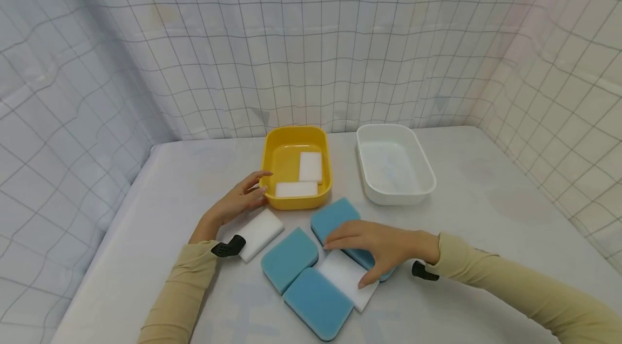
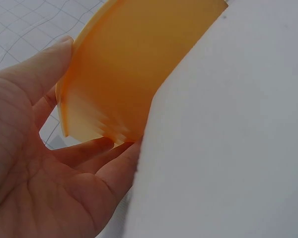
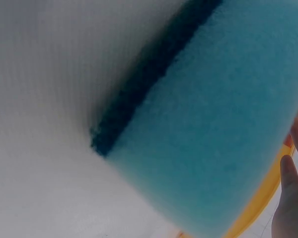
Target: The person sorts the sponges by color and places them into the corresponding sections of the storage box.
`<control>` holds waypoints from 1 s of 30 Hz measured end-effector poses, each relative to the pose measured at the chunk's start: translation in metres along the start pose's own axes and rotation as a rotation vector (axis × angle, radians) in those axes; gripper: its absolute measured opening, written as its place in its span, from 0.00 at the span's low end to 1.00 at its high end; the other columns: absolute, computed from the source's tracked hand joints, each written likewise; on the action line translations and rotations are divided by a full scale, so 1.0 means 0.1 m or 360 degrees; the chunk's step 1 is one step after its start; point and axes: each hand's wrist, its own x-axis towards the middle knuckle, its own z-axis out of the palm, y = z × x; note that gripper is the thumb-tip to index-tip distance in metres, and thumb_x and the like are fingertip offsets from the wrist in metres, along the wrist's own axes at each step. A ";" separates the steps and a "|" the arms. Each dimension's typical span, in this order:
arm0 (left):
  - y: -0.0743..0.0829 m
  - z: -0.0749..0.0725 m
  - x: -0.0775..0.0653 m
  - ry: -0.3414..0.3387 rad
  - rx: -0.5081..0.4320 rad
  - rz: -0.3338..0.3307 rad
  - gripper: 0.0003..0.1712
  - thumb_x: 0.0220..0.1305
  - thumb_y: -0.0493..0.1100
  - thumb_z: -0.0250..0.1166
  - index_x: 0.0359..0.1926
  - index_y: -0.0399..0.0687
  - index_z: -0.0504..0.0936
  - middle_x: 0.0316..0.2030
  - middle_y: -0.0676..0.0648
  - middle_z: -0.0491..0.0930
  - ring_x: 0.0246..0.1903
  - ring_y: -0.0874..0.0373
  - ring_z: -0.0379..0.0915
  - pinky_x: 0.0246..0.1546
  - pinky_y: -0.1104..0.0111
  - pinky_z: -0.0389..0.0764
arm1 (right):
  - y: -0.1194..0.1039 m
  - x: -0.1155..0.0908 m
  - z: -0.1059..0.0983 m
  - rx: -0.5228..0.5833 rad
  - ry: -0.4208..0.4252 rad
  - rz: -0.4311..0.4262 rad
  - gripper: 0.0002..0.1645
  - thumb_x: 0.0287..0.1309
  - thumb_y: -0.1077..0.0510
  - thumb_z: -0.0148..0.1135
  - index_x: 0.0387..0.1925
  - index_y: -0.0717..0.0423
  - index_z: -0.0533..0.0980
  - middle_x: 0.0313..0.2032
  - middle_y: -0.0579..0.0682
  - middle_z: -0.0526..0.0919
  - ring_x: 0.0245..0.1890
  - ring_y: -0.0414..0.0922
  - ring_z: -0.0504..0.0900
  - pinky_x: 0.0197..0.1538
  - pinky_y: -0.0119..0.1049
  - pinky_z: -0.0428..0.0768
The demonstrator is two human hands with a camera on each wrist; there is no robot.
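At the left rim of a yellow tub [image 1: 272, 152], my left hand [image 1: 239, 199] grips with its digits on both sides of the wall. Two white sponges [image 1: 310, 167] lie inside that tub. Another white sponge [image 1: 259, 234] is by my left wrist and looms large in the left wrist view. My right hand [image 1: 376, 244] hovers close over a white sponge [image 1: 338, 272], thumb and fingers spread. Around that one lie several blue sponges [image 1: 319, 303]. The right wrist view shows a blue sponge [image 3: 223, 109] with a dark scouring layer.
To the right of the yellow tub stands a white tub [image 1: 391, 166] with nothing in it. The table [image 1: 466, 182] has a white cover. Grid-patterned curtains [image 1: 301, 47] enclose it at the back and both sides.
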 end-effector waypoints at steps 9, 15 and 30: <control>0.00 0.00 0.00 0.0003 -0.0001 -0.0008 0.32 0.70 0.50 0.52 0.70 0.50 0.52 0.73 0.36 0.28 0.72 0.39 0.40 0.61 0.61 0.71 | 0.02 0.00 0.04 -0.0128 -0.0028 -0.0136 0.61 0.35 0.30 0.71 0.67 0.55 0.61 0.65 0.50 0.67 0.66 0.44 0.65 0.68 0.43 0.66; 0.01 0.01 0.00 0.0002 0.0001 0.0001 0.32 0.71 0.49 0.51 0.70 0.49 0.52 0.73 0.37 0.28 0.73 0.39 0.38 0.62 0.58 0.69 | 0.02 0.00 0.09 -0.0195 -0.0014 -0.0237 0.64 0.31 0.29 0.72 0.67 0.56 0.61 0.65 0.52 0.67 0.67 0.46 0.65 0.69 0.43 0.65; 0.02 0.01 0.00 0.0000 -0.0003 0.0000 0.32 0.70 0.50 0.51 0.70 0.48 0.51 0.73 0.37 0.28 0.73 0.39 0.38 0.61 0.61 0.70 | -0.01 0.01 0.17 -0.0251 -0.0067 -0.0231 0.64 0.33 0.26 0.68 0.68 0.53 0.60 0.66 0.49 0.66 0.67 0.44 0.64 0.69 0.45 0.64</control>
